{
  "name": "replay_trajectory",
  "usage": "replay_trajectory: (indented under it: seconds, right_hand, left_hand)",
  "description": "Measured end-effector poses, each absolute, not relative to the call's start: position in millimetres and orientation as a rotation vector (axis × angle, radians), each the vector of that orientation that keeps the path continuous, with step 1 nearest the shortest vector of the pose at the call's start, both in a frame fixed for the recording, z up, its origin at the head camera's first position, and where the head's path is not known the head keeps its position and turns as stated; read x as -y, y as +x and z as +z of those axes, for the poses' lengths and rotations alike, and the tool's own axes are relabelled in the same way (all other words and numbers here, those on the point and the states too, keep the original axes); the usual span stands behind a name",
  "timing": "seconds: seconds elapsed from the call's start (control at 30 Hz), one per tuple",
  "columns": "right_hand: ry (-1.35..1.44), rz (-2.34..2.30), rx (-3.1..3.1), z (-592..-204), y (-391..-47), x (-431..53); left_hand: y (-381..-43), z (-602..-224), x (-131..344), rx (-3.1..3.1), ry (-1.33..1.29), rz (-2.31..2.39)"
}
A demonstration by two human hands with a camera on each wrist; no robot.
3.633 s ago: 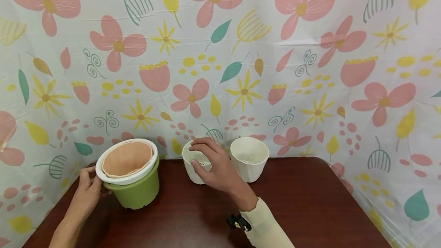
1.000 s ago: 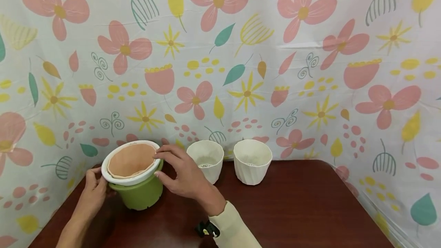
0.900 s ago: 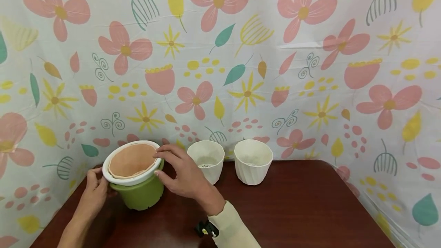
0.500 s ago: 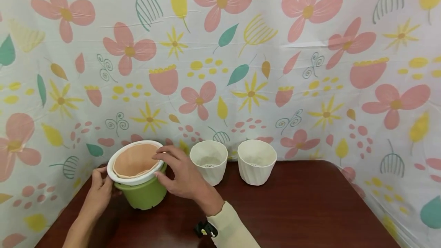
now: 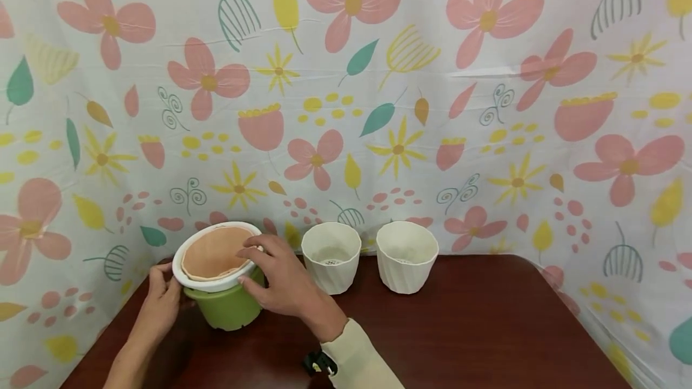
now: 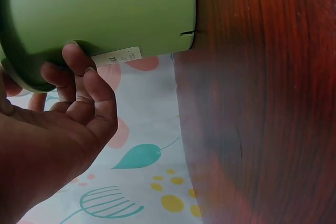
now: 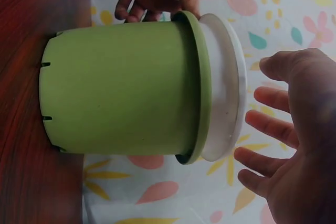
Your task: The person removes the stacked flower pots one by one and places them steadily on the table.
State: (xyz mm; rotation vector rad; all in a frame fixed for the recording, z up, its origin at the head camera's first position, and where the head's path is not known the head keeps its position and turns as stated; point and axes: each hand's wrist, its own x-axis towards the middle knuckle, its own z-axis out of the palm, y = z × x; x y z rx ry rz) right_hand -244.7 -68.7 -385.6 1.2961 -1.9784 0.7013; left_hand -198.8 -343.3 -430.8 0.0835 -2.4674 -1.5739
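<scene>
A peach-coloured pot sits inside a white round-rimmed pot. Both are nested in a green plant pot, which stands on the table's left side. With curled fingers my left hand holds the stack at its left rim; the left wrist view has the fingertips against the green wall beside a small label. My right hand is at the stack's right rim, its fingers spread and loosely bent. In the right wrist view these fingers appear just apart from the white rim.
Two cream faceted pots with holed bottoms, a left one and a right one, stand side by side at the back of the dark wooden table. A flower-printed cloth hangs behind the table.
My right hand has left the left cream pot and moved left to the nested stack's rim. The left hand keeps its hold. The head view has shifted slightly left.
</scene>
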Motion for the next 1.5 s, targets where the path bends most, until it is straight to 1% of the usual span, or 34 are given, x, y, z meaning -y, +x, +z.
replay_trajectory:
  seconds: [0.53,0.77,0.97,1.5]
  right_hand:
    - [1.311,0.681,2.108,-385.9,-248.3,72.8]
    - [1.295,0.548,2.139,-387.4,-248.3,74.4]
    - [1.314,0.530,2.103,-390.2,-248.6,77.6]
    - [1.244,0.254,2.151,-389.5,-242.5,82.1]
  left_hand:
    - [-198.9,-425.1,337.1,2.454,0.064,-1.534]
    - [-200.2,-424.7,338.9,2.462,0.077,-1.546]
    - [-199.1,-426.4,341.9,2.473,0.105,-1.546]
    - [-197.4,-429.9,342.5,2.474,0.142,-1.562]
